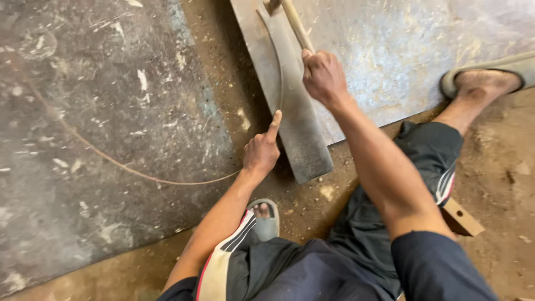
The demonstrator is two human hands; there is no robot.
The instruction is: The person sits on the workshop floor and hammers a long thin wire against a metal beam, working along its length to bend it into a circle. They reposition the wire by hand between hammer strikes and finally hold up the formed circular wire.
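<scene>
My right hand (323, 75) is closed around a pale wooden handle (295, 25) that runs up out of the top of the frame. My left hand (262, 150) pinches a thin curved metal wire (280, 78) and presses it against a long flat steel bar (295, 120) lying on the ground. From my left hand the wire loops away to the left (111, 159) across a large grey metal sheet (100, 111). The head of the handled tool is hidden.
A second big metal sheet (401, 50) lies at the upper right with my sandalled foot (482, 83) on its edge. My other sandalled foot (264, 217) rests on the brown dirt floor. A small wooden block (460, 217) sits by my right knee.
</scene>
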